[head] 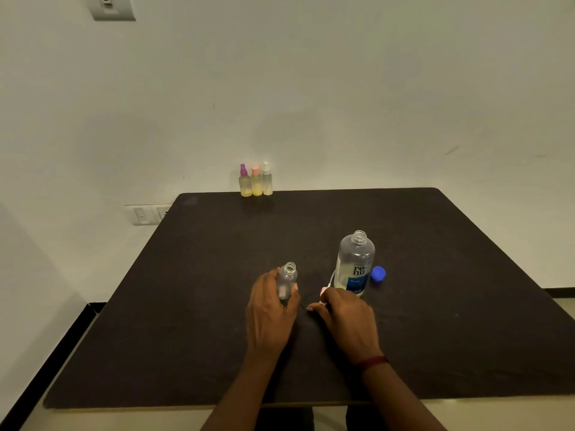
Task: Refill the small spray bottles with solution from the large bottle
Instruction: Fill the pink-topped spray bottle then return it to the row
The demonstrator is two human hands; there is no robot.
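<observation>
My left hand (270, 315) grips a small clear spray bottle (287, 279) that stands upright on the dark mat with its neck uncapped. My right hand (345, 321) rests low on the mat and pinches the bottle's pink spray head (323, 292), whose thin white tube (332, 278) curves up beside the large bottle. The large clear solution bottle (354, 264) with a blue label stands open just behind my right hand. Its blue cap (378, 273) lies on the mat to its right.
Three small spray bottles (256, 181) with purple, pink and white heads stand in a row at the mat's far edge against the wall. The dark mat (217, 306) covers most of the table. Wall sockets (146, 214) sit beyond the far left corner.
</observation>
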